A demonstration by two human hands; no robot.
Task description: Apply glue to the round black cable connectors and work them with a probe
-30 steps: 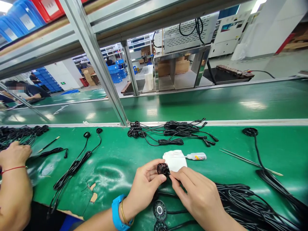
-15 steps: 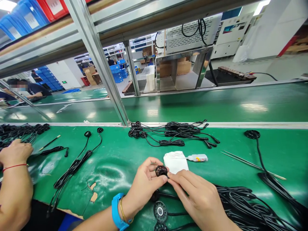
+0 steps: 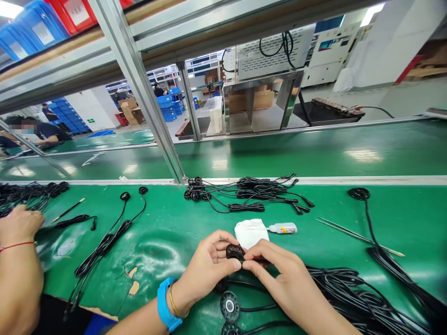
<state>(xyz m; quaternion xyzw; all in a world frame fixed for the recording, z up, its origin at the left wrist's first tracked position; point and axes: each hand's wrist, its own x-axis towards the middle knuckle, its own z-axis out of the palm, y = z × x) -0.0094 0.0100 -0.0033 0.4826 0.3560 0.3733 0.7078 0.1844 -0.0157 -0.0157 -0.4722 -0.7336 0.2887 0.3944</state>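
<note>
My left hand (image 3: 207, 265) and my right hand (image 3: 279, 274) meet over the green bench mat (image 3: 167, 232), both pinching a small round black cable-end piece (image 3: 234, 252). Its thin black cable runs under my right fingers. Right behind the piece lie a crumpled white cloth (image 3: 249, 233) and a small white glue bottle (image 3: 282, 228), neither touched. Below my hands rests a round black disc with a silver centre (image 3: 229, 307), on a cable. A heap of coiled black cable (image 3: 352, 298) lies under my right forearm.
A co-worker's hand (image 3: 19, 225) with a red string bracelet rests by cable bundles at the left. Several black cables with round ends (image 3: 244, 195) lie ahead, and long tweezers (image 3: 359, 237) lie at the right. A metal shelf upright (image 3: 139, 79) stands beyond the bench.
The black piece has turned in my fingers, its spoked face no longer showing. My hands have drawn closer around it. The view has shifted slightly.
</note>
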